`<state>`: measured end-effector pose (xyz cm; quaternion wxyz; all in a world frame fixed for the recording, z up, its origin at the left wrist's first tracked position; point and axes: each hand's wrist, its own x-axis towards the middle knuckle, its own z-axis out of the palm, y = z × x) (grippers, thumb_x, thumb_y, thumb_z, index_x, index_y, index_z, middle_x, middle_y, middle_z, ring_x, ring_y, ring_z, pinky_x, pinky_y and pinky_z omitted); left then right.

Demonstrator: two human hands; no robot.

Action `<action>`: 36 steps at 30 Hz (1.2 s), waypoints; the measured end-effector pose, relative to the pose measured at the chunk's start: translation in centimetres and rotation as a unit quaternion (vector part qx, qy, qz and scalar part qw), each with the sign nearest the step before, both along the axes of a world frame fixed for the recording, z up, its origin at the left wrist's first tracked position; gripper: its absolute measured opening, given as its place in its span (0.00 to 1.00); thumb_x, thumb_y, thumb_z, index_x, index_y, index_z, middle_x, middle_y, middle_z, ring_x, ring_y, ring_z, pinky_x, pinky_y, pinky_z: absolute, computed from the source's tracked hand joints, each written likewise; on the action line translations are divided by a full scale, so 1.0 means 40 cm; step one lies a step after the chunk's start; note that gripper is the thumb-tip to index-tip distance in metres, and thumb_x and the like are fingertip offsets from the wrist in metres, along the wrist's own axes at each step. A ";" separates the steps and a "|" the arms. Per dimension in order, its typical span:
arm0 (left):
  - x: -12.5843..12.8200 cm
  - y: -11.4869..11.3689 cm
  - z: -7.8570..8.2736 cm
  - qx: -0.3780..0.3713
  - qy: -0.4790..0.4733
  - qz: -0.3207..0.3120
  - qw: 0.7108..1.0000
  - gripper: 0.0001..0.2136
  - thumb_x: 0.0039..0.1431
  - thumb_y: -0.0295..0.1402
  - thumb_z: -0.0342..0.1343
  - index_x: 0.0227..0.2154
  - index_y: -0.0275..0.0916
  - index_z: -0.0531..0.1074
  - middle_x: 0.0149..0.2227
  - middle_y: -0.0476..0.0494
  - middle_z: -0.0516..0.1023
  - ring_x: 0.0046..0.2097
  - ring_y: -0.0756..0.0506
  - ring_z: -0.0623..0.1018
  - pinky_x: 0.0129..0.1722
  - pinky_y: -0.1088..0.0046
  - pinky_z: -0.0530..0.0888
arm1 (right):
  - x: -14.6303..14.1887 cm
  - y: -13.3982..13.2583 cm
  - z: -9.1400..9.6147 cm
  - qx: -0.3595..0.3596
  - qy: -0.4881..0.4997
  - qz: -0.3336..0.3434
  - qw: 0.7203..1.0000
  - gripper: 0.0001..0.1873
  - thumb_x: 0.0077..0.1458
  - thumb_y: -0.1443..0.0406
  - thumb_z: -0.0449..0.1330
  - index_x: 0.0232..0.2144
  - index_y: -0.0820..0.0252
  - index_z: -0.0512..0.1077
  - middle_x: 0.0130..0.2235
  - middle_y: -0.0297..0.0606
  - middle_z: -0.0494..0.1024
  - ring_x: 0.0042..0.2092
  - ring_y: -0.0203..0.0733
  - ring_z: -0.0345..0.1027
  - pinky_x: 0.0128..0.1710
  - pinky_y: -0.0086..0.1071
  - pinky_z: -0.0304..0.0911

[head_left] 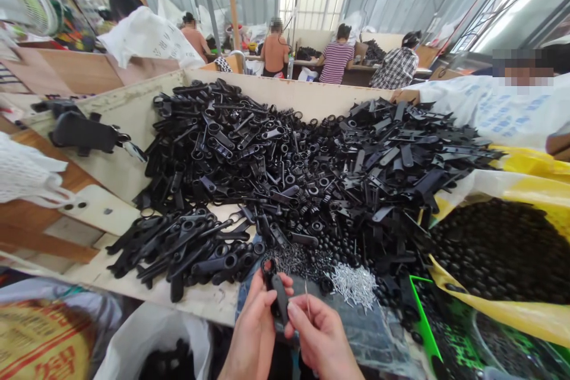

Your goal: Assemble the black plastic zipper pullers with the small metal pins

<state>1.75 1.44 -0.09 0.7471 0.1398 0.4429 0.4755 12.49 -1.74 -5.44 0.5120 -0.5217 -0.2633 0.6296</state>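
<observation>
My left hand point(257, 316) is closed around a black plastic part with a ring at its upper end point(279, 298), held tilted at the front of the bench. My right hand point(318, 326) has its thumb and fingertips at the lower end of that part. A thin metal rod point(307, 295) sticks up from between the right fingers; its lower end is hidden. Just beyond the right hand lies a pile of silver pins point(355, 285). Small dark pieces point(294, 259) are heaped beyond the left hand.
A large heap of black plastic parts point(249, 142) fills the bench, with a smaller pile point(187, 243) at left. At right are a yellow-and-white sack of black balls point(503, 249) and a green bin point(421, 314). A phone holder point(84, 130) stands left. Several people sit at the back.
</observation>
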 end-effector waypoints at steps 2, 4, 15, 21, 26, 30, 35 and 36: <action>-0.008 0.003 0.007 -0.016 -0.020 0.000 1.000 0.18 0.49 0.36 0.65 0.45 0.41 0.76 0.39 0.44 0.80 0.44 0.42 0.76 0.41 0.68 0.72 | 0.014 -0.001 0.017 0.022 -0.037 0.012 0.999 0.32 0.48 0.36 0.65 0.31 0.60 0.75 0.19 0.33 0.74 0.20 0.33 0.56 0.22 0.28 0.50; -0.022 0.009 0.012 -0.029 -0.033 0.004 0.999 0.18 0.49 0.38 0.66 0.44 0.41 0.75 0.37 0.46 0.79 0.41 0.42 0.76 0.41 0.67 0.72 | 0.048 0.005 0.059 0.071 -0.136 0.062 0.986 0.27 0.58 0.41 0.61 0.33 0.59 0.76 0.24 0.35 0.75 0.26 0.38 0.63 0.28 0.30 0.56; -0.058 0.012 -0.022 0.151 0.222 -0.243 0.932 0.13 0.53 0.34 0.68 0.42 0.41 0.81 0.39 0.47 0.83 0.42 0.43 0.78 0.40 0.73 0.73 | 0.173 0.101 0.208 0.212 -0.433 0.313 0.819 0.10 0.65 0.66 0.57 0.31 0.56 0.76 0.33 0.32 0.74 0.34 0.38 0.66 0.34 0.29 0.56; -0.017 0.009 -0.032 0.022 0.141 -0.048 0.989 0.20 0.45 0.45 0.73 0.36 0.39 0.78 0.32 0.49 0.80 0.30 0.50 0.73 0.27 0.78 0.67 | 0.093 0.060 0.109 0.107 -0.299 0.032 0.948 0.15 0.58 0.54 0.63 0.42 0.57 0.77 0.33 0.33 0.75 0.28 0.37 0.60 0.28 0.29 0.58; -0.001 0.003 -0.016 -0.006 0.064 -0.038 0.997 0.18 0.48 0.41 0.73 0.39 0.40 0.78 0.38 0.47 0.81 0.35 0.49 0.74 0.35 0.76 0.71 | 0.053 0.022 0.070 0.071 -0.201 0.021 0.977 0.23 0.55 0.45 0.65 0.31 0.60 0.78 0.29 0.37 0.78 0.28 0.39 0.65 0.29 0.31 0.60; -0.012 -0.001 -0.015 -0.020 0.048 -0.037 0.998 0.20 0.50 0.39 0.72 0.46 0.42 0.78 0.40 0.45 0.81 0.41 0.44 0.78 0.39 0.70 0.74 | 0.075 0.020 0.085 0.042 -0.146 0.024 0.988 0.24 0.51 0.44 0.68 0.30 0.60 0.79 0.27 0.35 0.78 0.29 0.40 0.66 0.31 0.31 0.63; -0.029 -0.008 -0.019 -0.006 0.023 -0.062 0.998 0.19 0.54 0.37 0.65 0.49 0.43 0.79 0.45 0.42 0.83 0.50 0.40 0.78 0.49 0.66 0.72 | 0.081 0.010 0.084 0.040 -0.119 0.101 0.987 0.27 0.48 0.42 0.69 0.28 0.62 0.81 0.26 0.36 0.77 0.28 0.38 0.64 0.29 0.29 0.60; -0.030 -0.009 -0.020 -0.001 0.022 -0.070 0.997 0.18 0.54 0.37 0.64 0.48 0.43 0.80 0.45 0.42 0.83 0.50 0.40 0.78 0.49 0.66 0.72 | 0.075 0.007 0.077 0.046 -0.111 0.101 0.988 0.27 0.49 0.42 0.69 0.28 0.62 0.81 0.27 0.38 0.78 0.30 0.40 0.67 0.30 0.30 0.62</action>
